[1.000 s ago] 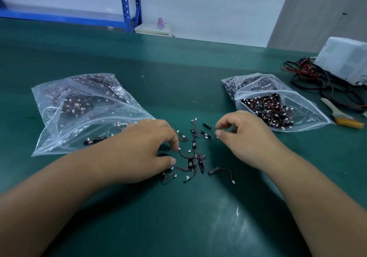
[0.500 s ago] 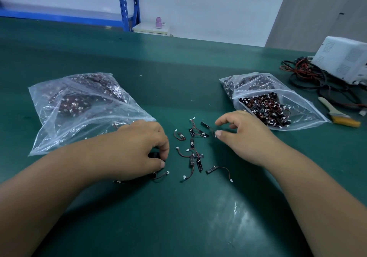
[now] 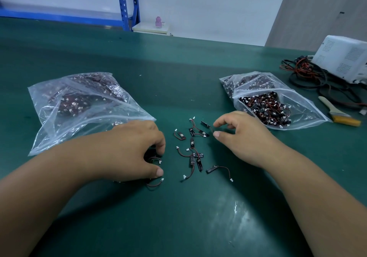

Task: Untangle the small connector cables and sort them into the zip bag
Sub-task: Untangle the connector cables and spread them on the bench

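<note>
Two zip bags, the left zip bag [image 3: 79,105] and right zip bag [image 3: 297,107], flank roughly ten loose connector cables [image 3: 192,151] on the table [image 3: 178,217]. The left hand [image 3: 127,149] curls its fingers around several, and the right hand [image 3: 242,139] pinches one cable [image 3: 206,124].

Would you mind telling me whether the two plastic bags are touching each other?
Apart. The head view shows a wide stretch of bare green table between the left bag and the right bag.

Your left hand [image 3: 127,149] and right hand [image 3: 244,137] are bare, as are both forearms [image 3: 59,181] to the edge of view; your thumbnails [image 3: 159,171] are short and plain.
</note>
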`<state>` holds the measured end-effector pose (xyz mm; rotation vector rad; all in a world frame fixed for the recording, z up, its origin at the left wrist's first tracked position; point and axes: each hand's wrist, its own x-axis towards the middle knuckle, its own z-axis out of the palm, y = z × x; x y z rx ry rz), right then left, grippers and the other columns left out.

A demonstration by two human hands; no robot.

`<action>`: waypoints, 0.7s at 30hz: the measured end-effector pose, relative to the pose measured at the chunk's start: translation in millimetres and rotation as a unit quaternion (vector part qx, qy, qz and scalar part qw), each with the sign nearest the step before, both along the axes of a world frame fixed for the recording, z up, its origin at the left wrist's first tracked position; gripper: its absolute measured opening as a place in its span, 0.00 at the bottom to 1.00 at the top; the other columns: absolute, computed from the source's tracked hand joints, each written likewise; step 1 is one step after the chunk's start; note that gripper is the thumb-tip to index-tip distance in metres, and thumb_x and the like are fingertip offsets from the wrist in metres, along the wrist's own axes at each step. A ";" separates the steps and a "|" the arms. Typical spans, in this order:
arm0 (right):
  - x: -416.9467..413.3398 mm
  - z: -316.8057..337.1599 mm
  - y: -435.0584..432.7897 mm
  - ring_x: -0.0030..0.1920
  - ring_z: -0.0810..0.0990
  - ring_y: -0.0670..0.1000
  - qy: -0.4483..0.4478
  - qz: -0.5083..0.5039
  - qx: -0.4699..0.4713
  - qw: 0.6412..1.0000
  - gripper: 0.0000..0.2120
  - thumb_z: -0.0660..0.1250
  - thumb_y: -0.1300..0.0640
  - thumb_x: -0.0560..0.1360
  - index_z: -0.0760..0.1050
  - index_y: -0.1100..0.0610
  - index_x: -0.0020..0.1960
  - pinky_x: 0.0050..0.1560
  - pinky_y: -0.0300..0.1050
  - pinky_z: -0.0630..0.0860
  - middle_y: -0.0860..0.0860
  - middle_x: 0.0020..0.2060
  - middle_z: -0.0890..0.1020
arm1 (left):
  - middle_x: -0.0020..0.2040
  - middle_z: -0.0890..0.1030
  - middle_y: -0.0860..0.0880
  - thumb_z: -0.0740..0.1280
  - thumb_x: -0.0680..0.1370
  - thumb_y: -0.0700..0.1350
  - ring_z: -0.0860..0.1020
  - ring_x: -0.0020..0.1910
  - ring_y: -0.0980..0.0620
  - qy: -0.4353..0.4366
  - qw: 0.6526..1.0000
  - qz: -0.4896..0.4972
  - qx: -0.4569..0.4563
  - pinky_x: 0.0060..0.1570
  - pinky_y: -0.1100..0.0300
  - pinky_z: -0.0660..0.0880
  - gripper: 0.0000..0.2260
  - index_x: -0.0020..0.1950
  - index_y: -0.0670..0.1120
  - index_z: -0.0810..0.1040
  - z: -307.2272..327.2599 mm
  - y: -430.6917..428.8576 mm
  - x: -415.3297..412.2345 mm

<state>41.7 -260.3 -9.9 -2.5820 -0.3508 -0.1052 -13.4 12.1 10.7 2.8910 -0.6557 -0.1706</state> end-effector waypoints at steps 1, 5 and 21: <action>0.3 -0.4 -0.2 0.56 0.76 0.46 -0.001 0.000 -0.001 1.000 0.08 0.71 0.48 0.75 0.79 0.44 0.54 0.62 0.50 0.73 0.43 0.55 0.77 | 0.50 0.68 0.63 0.70 0.68 0.65 0.65 0.52 0.66 0.010 1.000 0.001 -0.001 0.55 0.62 0.68 0.14 0.47 0.61 0.71 0.5 1.3 0.4; 0.9 -1.4 -0.6 0.55 0.76 0.47 -0.001 0.003 0.001 1.000 0.08 0.71 0.47 0.75 0.79 0.44 0.53 0.61 0.51 0.74 0.43 0.53 0.77 | 0.49 0.70 0.63 0.71 0.70 0.63 0.66 0.50 0.68 0.034 0.999 -0.002 -0.019 0.49 0.63 0.68 0.11 0.42 0.59 0.75 0.4 2.3 1.1; 2.1 -2.0 -0.3 0.53 0.77 0.46 -0.014 0.011 0.013 1.000 0.07 0.71 0.49 0.75 0.80 0.46 0.53 0.57 0.46 0.74 0.44 0.51 0.78 | 0.40 0.77 0.56 0.74 0.74 0.49 0.76 0.41 0.52 -0.126 0.945 -0.057 -0.297 0.41 0.60 0.73 0.07 0.41 0.55 0.77 3.4 -23.3 -4.7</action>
